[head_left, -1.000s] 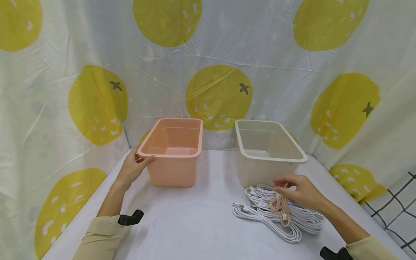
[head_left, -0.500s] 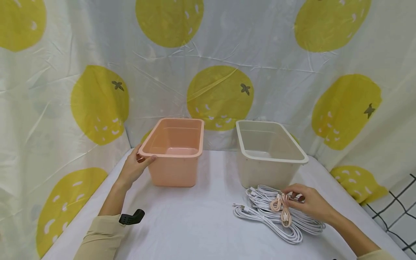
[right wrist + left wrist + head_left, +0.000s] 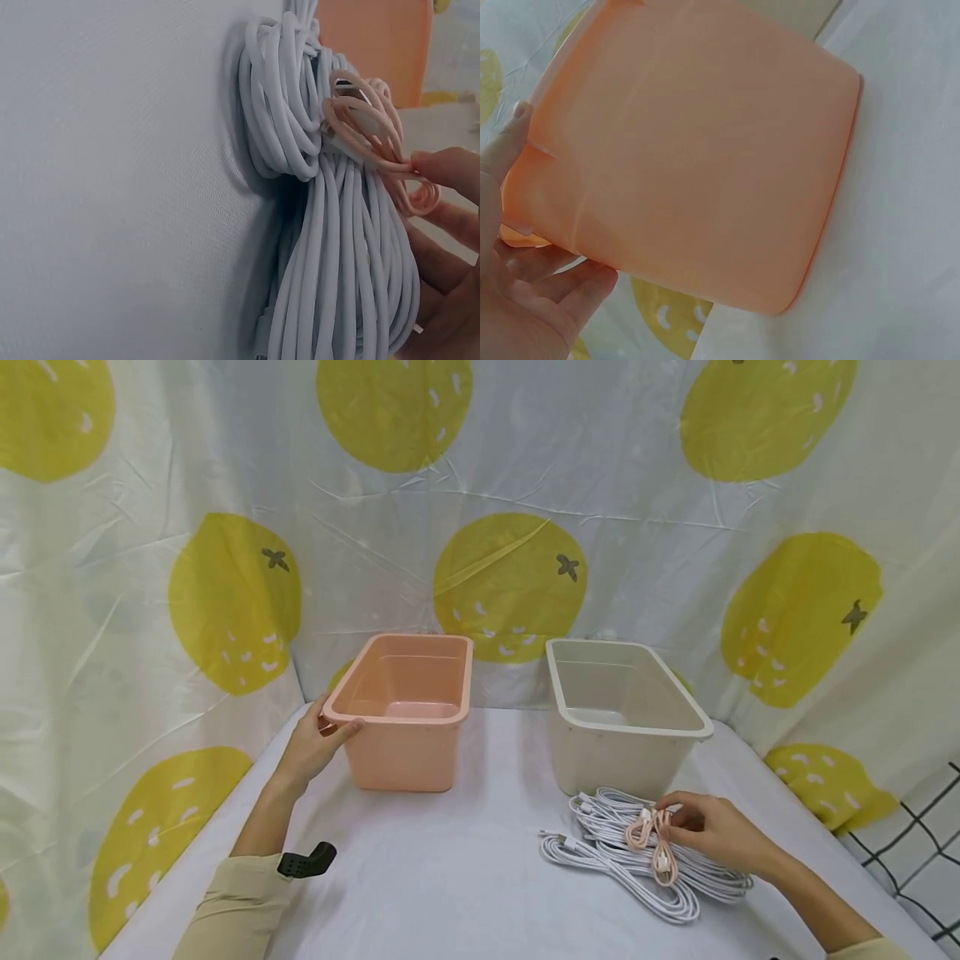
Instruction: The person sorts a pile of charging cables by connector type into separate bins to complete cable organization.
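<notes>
A person in cream-colored sleeves (image 3: 232, 902) works with 2 bare hands at a white-covered worktop (image 3: 465, 877), where a beige bin (image 3: 611, 760) stands upright toward the back. To the left of the beige bin, and apart from it, an orange bin (image 3: 405, 756) also stands upright, its open top facing up. The left hand (image 3: 309, 747) grips the orange bin at its near left corner, the thumb against the rim on the near side and the other fingers curled round the corner on the left.

On the near side of the beige bin, close to its foot, lies a pile of white cables (image 3: 720, 877) gathered in long loops; whether the pile touches the bin cannot be told. A smaller white coil (image 3: 626, 875), bound near its left end, lies in front of the pile, farther from the beige bin, with its right end against the pile's near edge.

A pink cable (image 3: 367, 127), bundled in small loops with a metal-tipped plug hanging toward the person, sits on top of the white pile, just in front of the beige bin. The right hand (image 3: 712, 833) pinches 1 end of the pink bundle, thumb and fingers clamped on its loops. A black device (image 3: 309, 862) is worn at the left wrist. Behind the beige bin hangs a pale curtain (image 3: 360, 552) printed with large yellow fruit (image 3: 510, 593).
</notes>
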Action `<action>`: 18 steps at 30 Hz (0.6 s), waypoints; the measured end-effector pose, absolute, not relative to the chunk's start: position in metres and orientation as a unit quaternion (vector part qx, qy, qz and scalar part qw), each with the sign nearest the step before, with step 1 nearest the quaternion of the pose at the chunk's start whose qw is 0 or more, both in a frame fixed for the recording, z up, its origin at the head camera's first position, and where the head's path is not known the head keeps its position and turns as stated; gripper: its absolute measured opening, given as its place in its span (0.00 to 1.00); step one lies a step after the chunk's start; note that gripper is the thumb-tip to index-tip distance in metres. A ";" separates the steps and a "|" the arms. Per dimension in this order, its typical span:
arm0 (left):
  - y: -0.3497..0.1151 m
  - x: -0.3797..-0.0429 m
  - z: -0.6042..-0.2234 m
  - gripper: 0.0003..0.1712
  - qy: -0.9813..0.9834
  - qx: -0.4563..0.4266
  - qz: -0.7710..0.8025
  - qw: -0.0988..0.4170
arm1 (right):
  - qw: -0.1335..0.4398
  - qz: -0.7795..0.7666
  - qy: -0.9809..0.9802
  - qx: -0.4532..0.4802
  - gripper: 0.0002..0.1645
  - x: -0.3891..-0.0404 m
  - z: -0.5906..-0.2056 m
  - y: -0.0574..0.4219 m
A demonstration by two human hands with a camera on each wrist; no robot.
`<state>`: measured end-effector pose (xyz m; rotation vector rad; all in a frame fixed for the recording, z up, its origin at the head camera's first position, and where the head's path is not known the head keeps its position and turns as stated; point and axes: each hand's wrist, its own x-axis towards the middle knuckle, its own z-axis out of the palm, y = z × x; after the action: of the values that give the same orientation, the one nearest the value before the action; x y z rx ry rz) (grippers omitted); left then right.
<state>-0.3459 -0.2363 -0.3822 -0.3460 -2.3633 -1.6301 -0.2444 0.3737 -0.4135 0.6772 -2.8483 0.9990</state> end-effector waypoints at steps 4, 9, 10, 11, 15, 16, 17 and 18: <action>-0.236 -0.346 -0.382 0.54 -0.811 -0.120 -0.559 0.126 | 0.034 0.347 -0.913 0.212 0.20 -0.243 -0.408 0.374; -0.237 -0.347 -0.381 0.53 -0.810 -0.121 -0.560 0.128 | 0.060 0.362 -0.908 0.202 0.21 -0.244 -0.399 0.370; -0.237 -0.347 -0.381 0.53 -0.810 -0.122 -0.560 0.128 | 0.065 0.363 -0.908 0.199 0.21 -0.244 -0.398 0.369; -0.237 -0.346 -0.381 0.53 -0.810 -0.121 -0.559 0.127 | 0.067 0.367 -0.907 0.195 0.21 -0.245 -0.396 0.367; -0.236 -0.346 -0.381 0.54 -0.812 -0.121 -0.556 0.129 | 0.082 0.369 -0.903 0.203 0.22 -0.246 -0.387 0.360; -0.236 -0.346 -0.382 0.54 -0.814 -0.120 -0.554 0.128 | 0.085 0.368 -0.901 0.211 0.22 -0.247 -0.385 0.357; -0.236 -0.346 -0.383 0.54 -0.814 -0.119 -0.554 0.128 | 0.088 0.368 -0.899 0.219 0.22 -0.247 -0.383 0.354; -0.236 -0.346 -0.383 0.54 -0.815 -0.118 -0.553 0.126 | 0.094 0.366 -0.897 0.229 0.22 -0.248 -0.380 0.351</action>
<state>-0.3463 -0.2364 -0.3830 -0.3436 -2.3724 -1.6110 -0.2482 0.3515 -0.3802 0.6797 -2.6615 1.0847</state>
